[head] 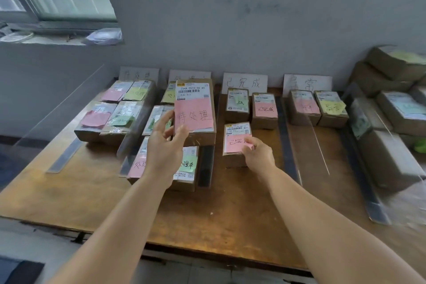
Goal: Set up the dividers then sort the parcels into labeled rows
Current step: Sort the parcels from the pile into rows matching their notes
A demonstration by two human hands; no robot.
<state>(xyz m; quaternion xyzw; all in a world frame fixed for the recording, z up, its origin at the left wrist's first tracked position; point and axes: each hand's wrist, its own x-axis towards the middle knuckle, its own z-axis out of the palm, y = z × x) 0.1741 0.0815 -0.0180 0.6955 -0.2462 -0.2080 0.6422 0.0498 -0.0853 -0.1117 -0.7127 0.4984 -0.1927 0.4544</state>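
Frame centre: left hand (166,138) grips a pink-noted parcel (196,110), raised over the second row. Right hand (257,153) pinches the near corner of a small parcel (236,143) lying on the wooden table (207,214), third row, just right of centre.

Four white label cards (244,82) stand along the wall. Four clear dividers (310,143) cross the worktop (207,221). Row one holds four parcels (110,113); row three holds three; row four two. Two hands (164,145) reach in.

Brown parcels (196,108) carry pink and green notes (194,114); table (221,214) orange-brown.
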